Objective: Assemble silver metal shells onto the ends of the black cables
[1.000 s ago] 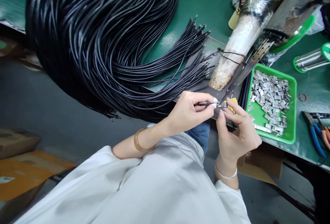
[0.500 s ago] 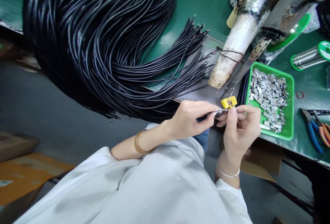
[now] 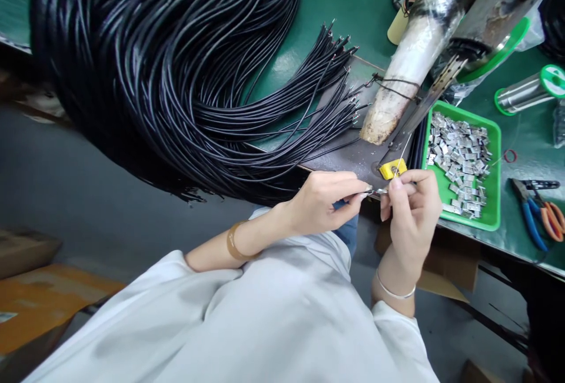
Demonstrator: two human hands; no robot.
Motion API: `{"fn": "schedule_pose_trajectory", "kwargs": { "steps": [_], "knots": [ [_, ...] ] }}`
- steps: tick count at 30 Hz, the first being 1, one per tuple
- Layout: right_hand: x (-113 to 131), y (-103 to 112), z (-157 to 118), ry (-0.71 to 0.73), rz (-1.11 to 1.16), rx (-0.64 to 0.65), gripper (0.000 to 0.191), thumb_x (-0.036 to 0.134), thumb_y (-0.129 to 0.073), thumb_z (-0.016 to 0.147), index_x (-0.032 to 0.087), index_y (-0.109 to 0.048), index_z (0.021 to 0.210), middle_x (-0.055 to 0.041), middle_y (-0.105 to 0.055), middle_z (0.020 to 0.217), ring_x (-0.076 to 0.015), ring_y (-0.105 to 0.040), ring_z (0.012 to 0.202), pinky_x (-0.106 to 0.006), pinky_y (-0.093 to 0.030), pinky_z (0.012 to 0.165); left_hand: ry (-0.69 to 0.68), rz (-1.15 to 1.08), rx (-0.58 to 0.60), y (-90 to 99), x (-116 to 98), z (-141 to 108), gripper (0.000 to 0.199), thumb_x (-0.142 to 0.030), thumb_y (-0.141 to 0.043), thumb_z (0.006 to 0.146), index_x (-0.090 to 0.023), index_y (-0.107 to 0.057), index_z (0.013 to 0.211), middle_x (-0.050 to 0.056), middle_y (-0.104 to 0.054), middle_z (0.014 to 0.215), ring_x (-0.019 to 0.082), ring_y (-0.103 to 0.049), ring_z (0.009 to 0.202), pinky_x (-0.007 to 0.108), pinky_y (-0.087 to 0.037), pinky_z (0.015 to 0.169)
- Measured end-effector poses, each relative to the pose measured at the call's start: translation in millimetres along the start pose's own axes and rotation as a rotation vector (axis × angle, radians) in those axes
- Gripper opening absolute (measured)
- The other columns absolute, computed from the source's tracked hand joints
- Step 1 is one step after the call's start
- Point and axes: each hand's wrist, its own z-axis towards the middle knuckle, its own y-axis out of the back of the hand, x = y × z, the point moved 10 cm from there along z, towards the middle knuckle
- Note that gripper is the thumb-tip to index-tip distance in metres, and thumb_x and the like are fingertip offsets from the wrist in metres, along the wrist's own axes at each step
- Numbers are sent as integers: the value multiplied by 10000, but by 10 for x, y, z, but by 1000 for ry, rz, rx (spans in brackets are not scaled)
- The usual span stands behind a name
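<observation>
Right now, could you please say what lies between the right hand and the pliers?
The head view shows the green tray holding metal pieces, then green tabletop.

A thin black cable (image 3: pixel 362 192) shows as a short dark end at the fingertips of the left hand (image 3: pixel 320 203), pinched between thumb and forefinger. Just beyond it sits a small, silvery metal connector (image 3: pixel 379 191), its far end partly covered by the fingertips of the right hand (image 3: pixel 412 212). The two pieces lie nearly in one line between the hands (whether they are actually joined is too small to tell).
</observation>
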Motion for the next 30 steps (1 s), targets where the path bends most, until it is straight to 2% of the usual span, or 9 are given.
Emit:
{"fn": "schedule_pose_trajectory", "kwargs": {
  "steps": [3,7,10,12,16,18,21,25,30],
  "knots": [
    [36,-34,-8,92,-77,34,113,340,-588,993,246,-540,954,57,-587,745,-76,-594,567,-199,-501,517,266,-304,84,-62,250,-12,129,-155,-610,900,-103,-727,883,8,-632,660,65,-465,530,196,-384,509],
    [267,-24,-100,411,-426,-56,27,230,-615,967,235,-597,986,12,-656,895,-104,-668,790,-234,-567,719,602,-673,147,-240,502,-121,215,-282,-660,889,-90,-757,897,41,-695,715,77,-535,575,198,-449,555],
    [396,-70,-195,592,-606,-96,54,186,-645,941,233,-631,964,11,-697,863,-112,-690,797,-233,-570,750,676,-701,96,-261,580,-145,203,-293,-723,835,-97,-767,864,56,-720,778,91,-567,640,213,-475,612],
    [406,-1,-202,565,-606,-170,64,195,-667,931,238,-660,977,22,-718,827,-111,-697,707,-237,-578,688,691,-694,65,-266,604,-140,185,-288,-755,803,-104,-756,818,25,-671,705,83,-528,618,204,-436,581],
    [427,369,-279,460,-303,-508,101,247,-687,918,228,-676,1016,41,-681,761,-104,-618,483,-254,-514,448,710,-667,25,-265,639,-108,192,-292,-756,784,-112,-713,736,-38,-498,557,61,-399,538,204,-321,511],
    [440,437,-314,473,-158,-582,147,248,-659,934,228,-644,1079,45,-667,759,-103,-606,457,-252,-512,413,716,-663,5,-254,653,-83,196,-293,-748,780,-110,-702,727,-53,-445,532,55,-359,519,209,-288,501],
    [421,334,-262,475,-150,-500,181,183,-615,955,225,-602,1131,30,-728,815,-141,-716,582,-276,-615,513,745,-679,-21,-248,672,-56,205,-293,-776,749,-108,-690,725,-61,-421,528,51,-332,514,207,-255,494],
    [350,107,-207,500,-308,-329,141,137,-706,887,211,-657,996,-23,-784,997,-200,-786,886,-365,-684,779,758,-675,-26,-257,675,-31,211,-286,-792,737,-112,-674,718,-67,-398,531,48,-308,513,205,-236,487],
    [378,-49,-185,575,-453,-252,148,134,-719,870,223,-673,979,-55,-780,1117,-206,-772,998,-353,-669,818,698,-563,-32,-227,684,4,182,-250,-690,820,-117,-648,702,-67,-359,544,47,-294,515,214,-242,498]
  ]
}}
